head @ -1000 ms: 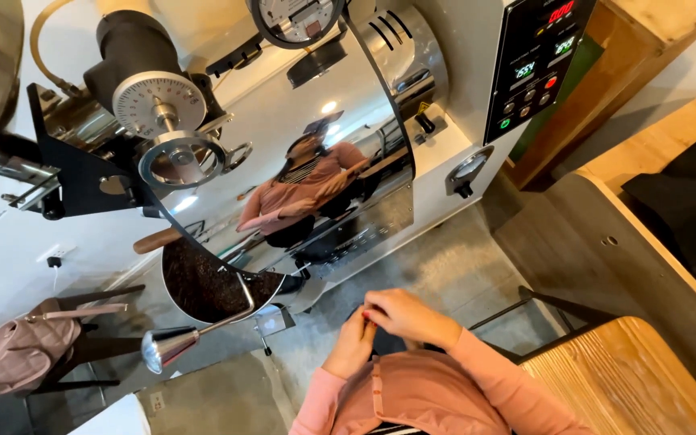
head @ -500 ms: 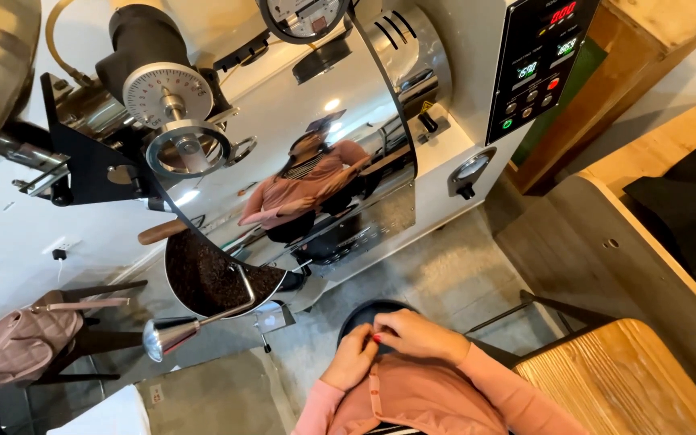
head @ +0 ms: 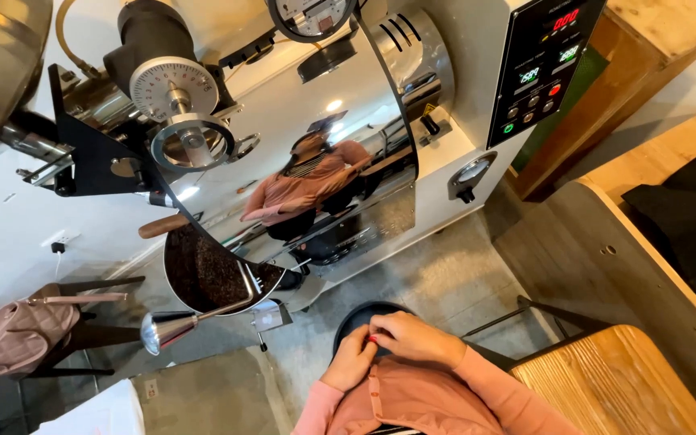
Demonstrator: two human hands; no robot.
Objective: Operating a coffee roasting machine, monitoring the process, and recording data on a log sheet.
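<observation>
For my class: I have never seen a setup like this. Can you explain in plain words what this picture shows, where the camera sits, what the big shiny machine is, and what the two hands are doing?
The camera sits on a person's head and looks down, so everything appears tilted. At the bottom are their own two hands, the left hand and the right hand, in pink sleeves, brought together at a small red button on the pink garment; neither holds a tool. Ahead stands a large steel drum machine, apparently a coffee roaster, whose mirror-like front reflects the person. A round tray of dark beans sits below it, a black control panel with lit displays is on its side, and a wooden stool stands at the right.
</observation>
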